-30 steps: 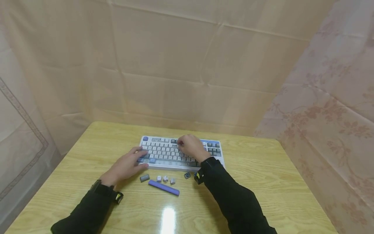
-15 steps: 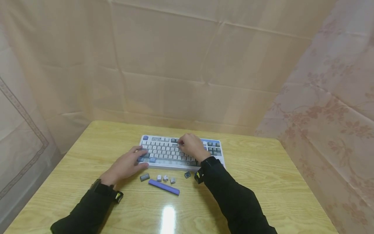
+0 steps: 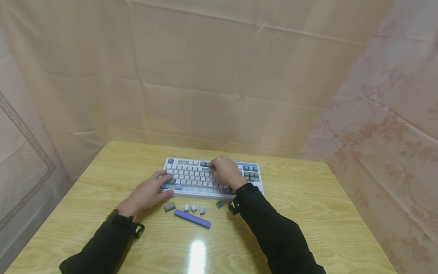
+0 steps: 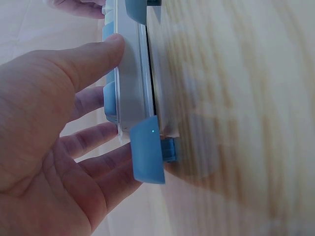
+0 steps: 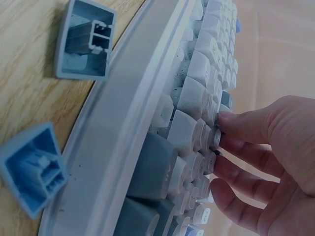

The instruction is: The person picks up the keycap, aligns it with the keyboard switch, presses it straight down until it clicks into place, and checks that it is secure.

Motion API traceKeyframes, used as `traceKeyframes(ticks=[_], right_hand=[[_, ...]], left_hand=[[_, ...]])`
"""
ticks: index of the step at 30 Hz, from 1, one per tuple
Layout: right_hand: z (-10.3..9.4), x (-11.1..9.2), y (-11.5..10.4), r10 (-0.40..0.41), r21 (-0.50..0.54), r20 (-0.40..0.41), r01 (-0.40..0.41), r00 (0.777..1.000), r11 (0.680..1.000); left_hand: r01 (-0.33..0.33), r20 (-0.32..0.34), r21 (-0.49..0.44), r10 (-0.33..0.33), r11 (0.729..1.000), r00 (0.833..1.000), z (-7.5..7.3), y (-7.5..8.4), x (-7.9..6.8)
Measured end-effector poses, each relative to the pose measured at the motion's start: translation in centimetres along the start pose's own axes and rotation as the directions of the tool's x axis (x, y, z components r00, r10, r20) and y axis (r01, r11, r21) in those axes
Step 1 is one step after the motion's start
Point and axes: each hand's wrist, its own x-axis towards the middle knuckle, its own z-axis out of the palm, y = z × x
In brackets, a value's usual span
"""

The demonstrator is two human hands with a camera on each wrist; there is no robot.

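Note:
A keyboard with pale, grey and blue keys lies on the wooden table. At its front left corner rests my left hand, thumb against the front edge and fingers spread over the keys at the left side. My right hand reaches over the upper middle rows. In the right wrist view, its thumb and forefinger pinch a small dark keycap among the keys, partly hidden by the fingertips. Its other fingers curl close beside the row.
Loose keycaps lie before the keyboard: a long purple spacebar keycap, a grey keycap, small white keycaps and a dark upturned keycap. A blue keycap lies near the right wrist. Curtains hang behind the table.

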Motion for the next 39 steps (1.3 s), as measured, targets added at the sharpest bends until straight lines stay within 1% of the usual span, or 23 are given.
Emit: traceKeyframes(ticks=[7, 14, 18, 28, 33, 39], right_hand=[[-0.06, -0.04, -0.03, -0.015, -0.011, 0.005, 0.015, 1.0, 1.0], [-0.23, -0.13, -0.06, -0.015, -0.001, 0.012, 0.015, 1.0, 1.0], [-0.25, -0.15, -0.12, -0.004, 0.013, 0.018, 0.004, 1.0, 1.0], [-0.07, 0.12, -0.24, 0.027, 0.078, 0.026, -0.029, 0.999, 0.997], [0.19, 0.32, -0.16, 0.058, 0.101, 0.051, -0.063, 0.997, 0.993], [-0.06, 0.56, -0.25, 0.078, 0.081, 0.072, -0.084, 0.994, 0.993]], left_hand=[[0.001, -0.001, -0.002, -0.001, 1.0, 1.0, -0.12, 0.09, 0.01], [-0.022, -0.019, 0.001, 0.022, 1.0, 1.0, -0.07, 0.09, 0.02], [-0.024, -0.018, 0.002, 0.024, 1.0, 1.0, -0.02, 0.05, -0.02], [0.0, 0.0, -0.008, 0.0, 1.0, 1.0, -0.23, -0.03, -0.22], [-0.007, -0.001, -0.01, 0.007, 1.0, 1.0, -0.08, -0.09, -0.17], [0.001, -0.003, -0.016, -0.001, 1.0, 1.0, 0.0, -0.16, -0.01]])
